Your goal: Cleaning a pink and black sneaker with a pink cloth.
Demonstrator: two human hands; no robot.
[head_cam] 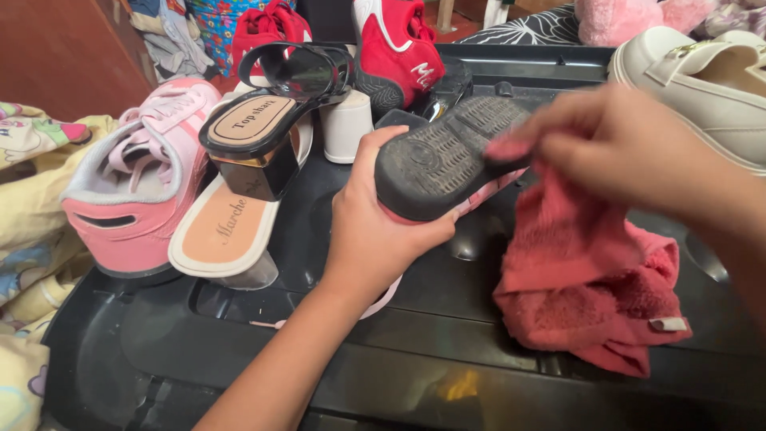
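In the head view, the person's left hand point(375, 231) is gripping a shoe point(447, 156) at the centre of the frame, fingers wrapped around its heel end so that the dark, grimy sole is facing up. The right hand point(614, 148), blurred in the upper right, is pinching a pink-red cloth point(582, 279) with its fingers closed on the fabric and pressing it against the front part of the sole; the rest of the cloth is hanging down onto the black plastic lid point(415, 351) that is serving as the work surface.

The sole is still looking dusty across its tread, so the wiping seems to be at an early or middle stage, judging from the grey film.

Other footwear is waiting around: a pink sneaker point(140, 183) at the left, a black-strapped heeled sandal point(263, 128) resting on a beige sandal point(227, 231), red shoes point(399, 48) at the top, and a cream loafer point(702, 76) in the upper right corner. Whether any of these is already cleaned cannot be told.
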